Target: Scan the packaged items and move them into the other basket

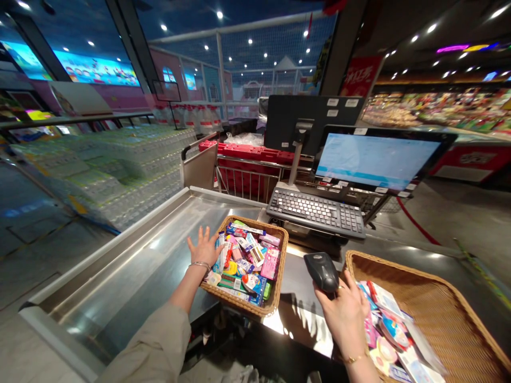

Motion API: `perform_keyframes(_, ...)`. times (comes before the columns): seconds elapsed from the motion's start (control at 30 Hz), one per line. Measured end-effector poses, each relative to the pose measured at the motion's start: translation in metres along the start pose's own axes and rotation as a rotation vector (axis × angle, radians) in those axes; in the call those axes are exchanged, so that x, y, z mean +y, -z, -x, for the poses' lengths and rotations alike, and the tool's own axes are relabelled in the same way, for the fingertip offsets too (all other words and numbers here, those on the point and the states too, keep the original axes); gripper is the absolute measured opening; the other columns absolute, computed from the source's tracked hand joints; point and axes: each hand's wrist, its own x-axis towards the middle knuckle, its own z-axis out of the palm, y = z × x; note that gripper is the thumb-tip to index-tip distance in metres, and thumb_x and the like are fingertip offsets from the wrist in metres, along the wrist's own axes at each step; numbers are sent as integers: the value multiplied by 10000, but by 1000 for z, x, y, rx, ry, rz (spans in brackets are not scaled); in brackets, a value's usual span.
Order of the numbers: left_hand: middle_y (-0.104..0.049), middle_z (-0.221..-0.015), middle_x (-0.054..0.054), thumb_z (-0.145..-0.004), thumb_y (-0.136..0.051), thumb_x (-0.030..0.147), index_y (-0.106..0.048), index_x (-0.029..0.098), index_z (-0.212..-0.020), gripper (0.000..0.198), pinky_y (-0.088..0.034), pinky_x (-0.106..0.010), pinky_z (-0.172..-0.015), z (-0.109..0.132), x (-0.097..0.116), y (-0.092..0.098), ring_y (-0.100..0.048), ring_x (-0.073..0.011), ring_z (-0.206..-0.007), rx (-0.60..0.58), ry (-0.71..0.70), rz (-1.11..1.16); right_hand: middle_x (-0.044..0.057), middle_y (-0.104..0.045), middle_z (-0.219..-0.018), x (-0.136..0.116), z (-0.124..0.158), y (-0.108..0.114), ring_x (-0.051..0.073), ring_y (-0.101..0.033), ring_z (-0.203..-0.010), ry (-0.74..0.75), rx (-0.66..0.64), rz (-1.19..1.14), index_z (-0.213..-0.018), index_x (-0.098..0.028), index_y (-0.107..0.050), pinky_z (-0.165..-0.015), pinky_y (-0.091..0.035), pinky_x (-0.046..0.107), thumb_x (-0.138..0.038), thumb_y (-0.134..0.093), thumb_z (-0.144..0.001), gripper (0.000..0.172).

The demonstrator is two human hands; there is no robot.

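My left hand (204,248) is spread with its fingers apart at the left rim of a wicker basket (284,255). Small packaged goods (241,255) in bright wrappers and boxes fill that basket. Over the metal counter, my right hand (346,306) grips a black barcode scanner (321,271), its head pointing up and left. Part of the scanner's handle is hidden by my fingers. A second wicker basket (451,298) stands right of that hand, with several packaged items (393,330) in its left part.
A keyboard (315,210) and a lit monitor (375,157) stand behind the baskets. The steel counter (143,266) has a raised edge on the left. Beyond it are stacked bottle packs (120,170) and a metal cart (247,178).
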Motion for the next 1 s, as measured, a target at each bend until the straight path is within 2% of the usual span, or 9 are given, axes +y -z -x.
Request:
perform_keyframes(0.27, -373, -1533, -126, -918, -398, 467, -597, 229, -1237, 445, -86, -716, -1096, 0, 0, 7, -188, -349, -1459, -21, -30, 1, 161, -660, -1152, -4, 0, 2, 303, -438, -1295, 25, 10, -5, -903, -171, -687, -1072, -270, 486, -521, -410, -810, 456)
perform_keyframes(0.57, -404, -1517, -113, -927, -386, 486, -609, 234, -1141, 398, -90, -730, -1083, 2, -1, 10, -214, -343, -1454, -14, -18, 30, 162, -651, -1152, -5, 2, 4, 307, -439, -1292, 31, 19, -33, -879, -168, -685, -1076, -266, 481, -520, -423, -807, 444)
perform_keyframes(0.73, -436, -1497, -105, -902, -447, 440, -609, 229, -1077, 318, -72, -746, -1073, 3, 2, 13, -249, -353, -1440, -5, -29, 62, 162, -648, -1169, -6, 4, 7, 309, -437, -1296, 17, 15, -41, -895, -171, -681, -1073, -275, 485, -515, -431, -800, 436)
perform_keyframes(0.87, -615, -1319, -103, -846, -535, 383, -598, 230, -1057, 269, -19, -751, -1074, 6, 8, 21, -308, -353, -1415, -4, -19, 129, 164, -647, -1174, -6, 5, 8, 311, -436, -1297, 11, 14, -38, -898, -176, -680, -1071, -272, 491, -516, -428, -803, 434)
perform_keyframes(1.0, -718, -1087, -97, -815, -582, 353, -611, 228, -1021, 243, 35, -699, -1109, 8, 12, 29, -508, -312, -1270, 1, 16, 191, 157, -646, -1180, -5, 5, 8, 308, -434, -1302, 8, 12, -34, -896, -180, -681, -1069, -270, 488, -522, -434, -798, 433)
